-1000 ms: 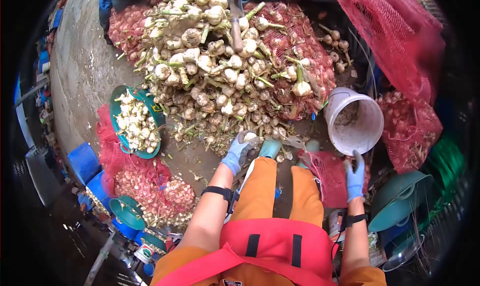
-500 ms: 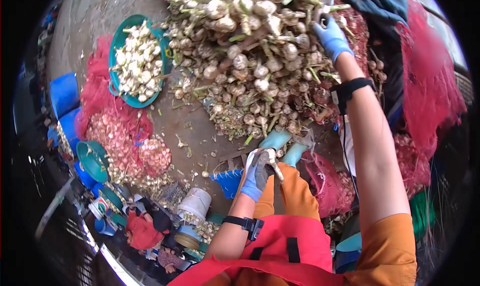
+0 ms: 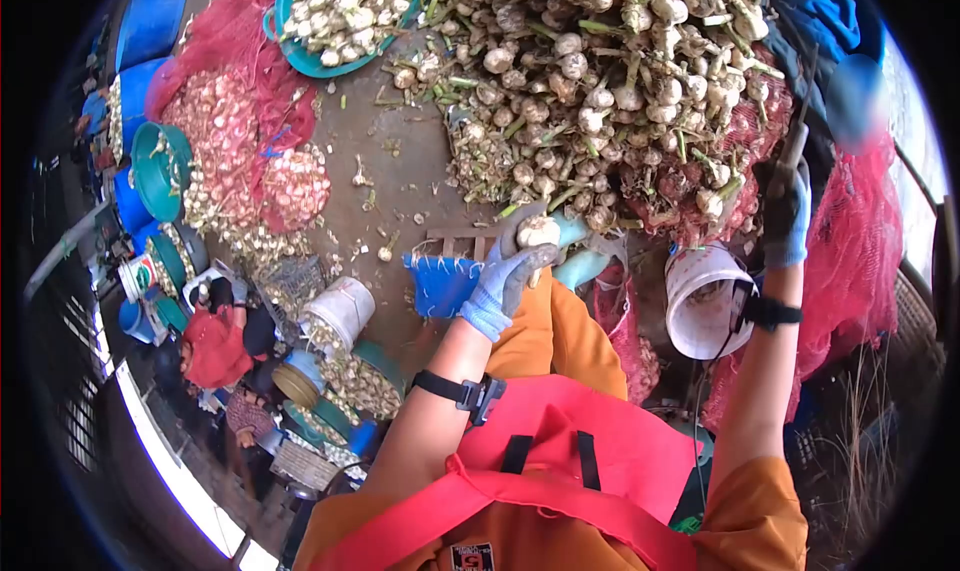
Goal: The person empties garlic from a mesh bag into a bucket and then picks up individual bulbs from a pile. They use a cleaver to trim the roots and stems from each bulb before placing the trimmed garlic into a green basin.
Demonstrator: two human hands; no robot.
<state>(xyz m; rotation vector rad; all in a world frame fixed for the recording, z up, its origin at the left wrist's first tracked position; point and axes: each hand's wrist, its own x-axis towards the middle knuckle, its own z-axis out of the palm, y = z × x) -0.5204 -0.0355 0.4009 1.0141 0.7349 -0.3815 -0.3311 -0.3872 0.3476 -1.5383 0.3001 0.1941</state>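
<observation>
The person's left hand (image 3: pixel 510 271), in a blue and grey glove, is curled about a garlic bulb (image 3: pixel 538 233), with the thumb and fingers pinching it from either side. The bulb is held above the thighs, just in front of the red apron (image 3: pixel 590 426), its pale root face uppermost and a short stem pointing down toward the trousers (image 3: pixel 575 336).

The right hand (image 3: pixel 785 216), likewise gloved, is out to the side at the margin of the garlic heap (image 3: pixel 600 101). It is wrapped around the wooden handle of a knife (image 3: pixel 793 149), whose blade points away from the wearer. That glove is dark and blurred, so the exact placing of its fingers cannot be told. The two hands are well apart.

The heap, of bulbs with cut stems, lies ahead of the wearer, partly over red mesh sacking. A white bucket (image 3: pixel 697 329) lies tipped near the right forearm, its mouth toward the wearer. Red netting (image 3: pixel 855 236) hangs beyond that arm. At the far left, a teal basin (image 3: pixel 332 69) contains pale trimmed bulbs, beside a red mesh sack (image 3: pixel 220 136) of garlic. A co-worker in a red top (image 3: pixel 215 349) is at the lower left among tubs.
</observation>
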